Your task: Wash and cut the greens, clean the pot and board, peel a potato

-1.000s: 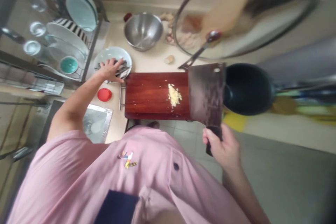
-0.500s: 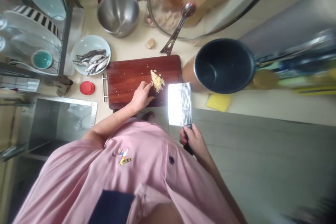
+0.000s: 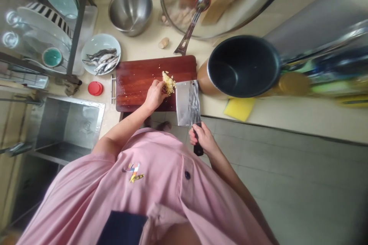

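"What's on the counter (image 3: pixel 143 49)?"
"The board (image 3: pixel 135 84), with the cleaver (image 3: pixel 187 102) across its near right corner."
"And the hands?"
"The right hand (image 3: pixel 202 138) is wrapped round the cleaver's handle. The left hand (image 3: pixel 155 95) bunches its fingers at the pale bits (image 3: pixel 169 82) on the board; whether it pinches any, I can't tell."

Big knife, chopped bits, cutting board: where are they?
Big knife (image 3: pixel 186 103): head view, middle of the blade.
Chopped bits (image 3: pixel 168 82): head view, middle of the pile.
Cutting board (image 3: pixel 133 80): head view, left part of its top.
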Available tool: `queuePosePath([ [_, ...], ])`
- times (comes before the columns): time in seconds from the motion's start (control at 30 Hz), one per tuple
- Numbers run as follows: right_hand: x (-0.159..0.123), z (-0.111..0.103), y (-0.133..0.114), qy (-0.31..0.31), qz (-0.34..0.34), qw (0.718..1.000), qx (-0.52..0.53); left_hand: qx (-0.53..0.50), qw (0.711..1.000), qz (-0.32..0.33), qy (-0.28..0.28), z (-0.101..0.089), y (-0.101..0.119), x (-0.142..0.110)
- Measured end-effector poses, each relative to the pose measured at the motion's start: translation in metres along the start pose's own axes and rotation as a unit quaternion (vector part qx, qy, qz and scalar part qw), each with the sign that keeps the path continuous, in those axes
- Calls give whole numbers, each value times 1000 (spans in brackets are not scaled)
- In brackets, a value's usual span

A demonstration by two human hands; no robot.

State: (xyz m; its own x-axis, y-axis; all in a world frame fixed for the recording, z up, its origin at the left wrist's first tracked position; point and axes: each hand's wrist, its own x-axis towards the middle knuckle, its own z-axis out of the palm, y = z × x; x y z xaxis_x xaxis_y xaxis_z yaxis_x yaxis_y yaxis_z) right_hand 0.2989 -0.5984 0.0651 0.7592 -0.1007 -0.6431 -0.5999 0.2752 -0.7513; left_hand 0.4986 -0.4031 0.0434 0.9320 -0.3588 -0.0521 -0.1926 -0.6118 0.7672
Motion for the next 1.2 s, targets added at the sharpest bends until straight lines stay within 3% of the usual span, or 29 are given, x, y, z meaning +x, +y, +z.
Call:
queuePosePath([
  [0.33, 16, 3, -6, -102, 32, 994, -10, -74, 996, -24, 44, 3, 4, -3],
  [0.5, 7, -8, -9, -128, 45, 991, -9, -92, 992, -41, 69, 5, 18, -18],
  [0.67, -4, -25, -20, -153, 50, 987, -22, -111, 987, -15, 112, 5, 34, -34],
  [0.8, -3, -27, -36, -184, 56, 981, -20, -127, 979, 0, 159, -4, 38, -37],
  [0.97, 14, 1, -68, -224, 59, 973, -25, -140, 968, 12, 209, -35, 23, -26],
  [1.2, 63, 87, -124, -281, 32, 958, -54, -139, 952, -11, 273, -118, -28, 19],
])
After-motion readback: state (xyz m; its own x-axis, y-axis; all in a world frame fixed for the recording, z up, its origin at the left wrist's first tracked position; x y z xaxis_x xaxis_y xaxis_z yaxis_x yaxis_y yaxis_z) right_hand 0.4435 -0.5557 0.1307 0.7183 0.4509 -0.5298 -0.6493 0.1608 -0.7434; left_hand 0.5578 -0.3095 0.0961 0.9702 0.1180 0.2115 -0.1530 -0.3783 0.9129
